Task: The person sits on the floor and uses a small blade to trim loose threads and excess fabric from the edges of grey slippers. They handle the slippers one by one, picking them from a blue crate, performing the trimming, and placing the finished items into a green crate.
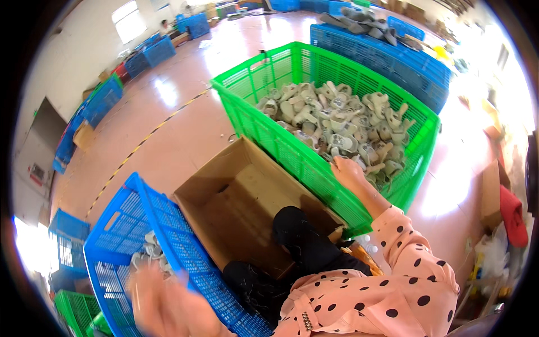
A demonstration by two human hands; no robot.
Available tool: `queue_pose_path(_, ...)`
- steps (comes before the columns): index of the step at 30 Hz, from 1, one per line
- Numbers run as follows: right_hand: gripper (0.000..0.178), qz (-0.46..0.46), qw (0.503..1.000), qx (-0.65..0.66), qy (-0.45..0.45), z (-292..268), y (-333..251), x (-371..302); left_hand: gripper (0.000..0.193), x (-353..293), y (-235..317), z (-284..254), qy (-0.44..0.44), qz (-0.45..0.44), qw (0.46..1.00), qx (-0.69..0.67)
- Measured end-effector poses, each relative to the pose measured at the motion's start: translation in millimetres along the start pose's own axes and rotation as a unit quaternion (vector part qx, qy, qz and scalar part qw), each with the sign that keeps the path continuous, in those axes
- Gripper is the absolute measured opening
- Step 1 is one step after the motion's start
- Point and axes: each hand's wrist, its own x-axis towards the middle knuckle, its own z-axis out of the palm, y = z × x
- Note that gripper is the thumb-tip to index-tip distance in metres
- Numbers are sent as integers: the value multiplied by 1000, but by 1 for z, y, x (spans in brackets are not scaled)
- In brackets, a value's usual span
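My right hand (350, 173) reaches over the near wall of a large green crate (269, 126). Its fingers are bent together on one of the pale grey, shoe-shaped pieces (343, 143) heaped inside; the fingertips are partly hidden. At the lower left, motion smears my left hand (168, 303) above a blue crate (174, 224). Whether that hand holds anything cannot be made out. Behind it, several similar grey pieces (152, 247) lie in the blue crate.
An open cardboard box (216, 185) stands between the two crates, against my knees. Beyond the green crate is a blue crate (382, 62) topped with grey pieces. Yellow-black tape (140, 143) crosses the floor. A red cloth (512, 216) and a carton (491, 194) are at right.
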Motion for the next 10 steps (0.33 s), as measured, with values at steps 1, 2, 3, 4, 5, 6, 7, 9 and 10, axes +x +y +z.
queue_pose_path(1, 23, 8, 1000, -25, -10, 8, -3, 3, 25, 26, -8, 10, -97, -49, 994, -9)
queue_pose_path(2, 24, 42, 995, -88, -11, 1, 27, -2, 34, 31, -35, 41, -205, -126, 969, -53)
queue_pose_path(3, 24, 38, 995, -95, -7, -4, 37, -7, 44, 49, -48, 65, -308, -179, 932, -63)
queue_pose_path(4, 23, 39, 995, -95, 5, -4, 38, -9, 52, 72, -71, 84, -337, -195, 919, -66)
queue_pose_path(5, 28, 47, 996, -78, 12, -11, 43, -12, 59, 90, -108, 102, -368, -157, 915, -42)
queue_pose_path(6, 28, 49, 996, -73, 6, -9, 40, -11, 62, 118, -124, 112, -402, -177, 898, -23)
queue_pose_path(7, 29, 50, 996, -74, 1, -9, 36, -9, 65, 143, -136, 119, -432, -201, 879, -8)
queue_pose_path(9, 29, 40, 997, -60, -16, -4, 23, -4, 70, 200, -143, 126, -408, -245, 874, 93)
queue_pose_path(10, 28, 46, 997, -63, -22, -3, 23, -3, 73, 215, -157, 131, -389, -267, 877, 89)
